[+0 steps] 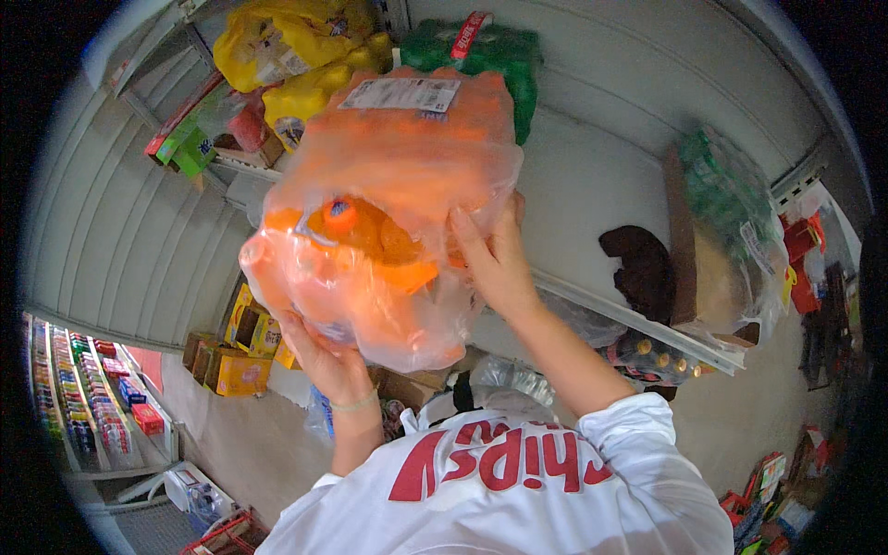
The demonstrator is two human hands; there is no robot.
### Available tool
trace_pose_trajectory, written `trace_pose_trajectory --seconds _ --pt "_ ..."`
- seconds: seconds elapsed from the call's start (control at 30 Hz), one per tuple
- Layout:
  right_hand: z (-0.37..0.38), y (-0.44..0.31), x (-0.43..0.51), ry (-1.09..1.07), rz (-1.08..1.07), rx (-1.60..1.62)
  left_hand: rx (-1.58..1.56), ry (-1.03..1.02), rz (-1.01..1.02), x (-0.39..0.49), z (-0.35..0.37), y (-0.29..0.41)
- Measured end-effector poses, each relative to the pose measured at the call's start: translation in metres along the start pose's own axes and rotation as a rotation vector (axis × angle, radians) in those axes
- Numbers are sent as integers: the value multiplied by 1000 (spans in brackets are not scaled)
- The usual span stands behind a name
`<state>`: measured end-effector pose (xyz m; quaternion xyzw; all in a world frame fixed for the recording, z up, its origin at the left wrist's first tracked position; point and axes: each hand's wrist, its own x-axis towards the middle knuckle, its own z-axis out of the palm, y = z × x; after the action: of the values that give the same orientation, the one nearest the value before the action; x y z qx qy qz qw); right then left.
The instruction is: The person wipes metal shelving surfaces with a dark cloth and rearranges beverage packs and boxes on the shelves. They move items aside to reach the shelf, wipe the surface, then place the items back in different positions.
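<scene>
Both hands hold a plastic-wrapped pack of orange bottles (409,173) above a white metal shelf. My left hand (322,364) supports its lower left part from below, with a thin band at the wrist. Against the right side of the wrap presses my right hand (492,253), thumb over the film and fingers partly hidden. Through a gap in the wrap, an orange bottle cap (339,215) shows. A white label (401,94) with writing lies across the top of the pack. Directly behind the pack stands a green wrapped pack (520,62).
Yellow wrapped packs (305,41) sit at the upper left. On the right are a dark brown cloth-like item (642,270) and a cardboard box (704,270) beside green wrapped bottles (725,180). The shelf's front edge (638,319) runs below. Yellow cartons (243,371) stand lower left.
</scene>
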<state>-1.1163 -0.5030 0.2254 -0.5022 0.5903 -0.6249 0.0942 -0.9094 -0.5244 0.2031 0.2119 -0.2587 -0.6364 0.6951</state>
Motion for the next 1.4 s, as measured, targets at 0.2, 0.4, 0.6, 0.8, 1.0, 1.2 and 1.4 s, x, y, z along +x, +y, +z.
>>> trace_pose_trajectory --seconds 0.2,0.4,0.6,0.8,1.0,1.2,1.4 --pt "-58 -2 -23 -161 19 73 59 7 1 7 -7 2" --pt "-185 44 -22 14 161 -1242 -93 -14 -109 6 -16 4" --pt "-125 117 -1 -323 82 -1068 -110 78 -147 -1 -14 6" --pt "-132 183 124 -6 110 -1061 -259 113 -249 -4 -2 6" --pt "-114 271 205 -134 -143 -951 -100 -55 -211 -6 15 5" --pt "-217 227 167 83 332 -1398 -8 -8 -226 -8 7 8" --pt "-119 224 181 -164 -82 -1442 -133 -89 -264 -6 7 7"
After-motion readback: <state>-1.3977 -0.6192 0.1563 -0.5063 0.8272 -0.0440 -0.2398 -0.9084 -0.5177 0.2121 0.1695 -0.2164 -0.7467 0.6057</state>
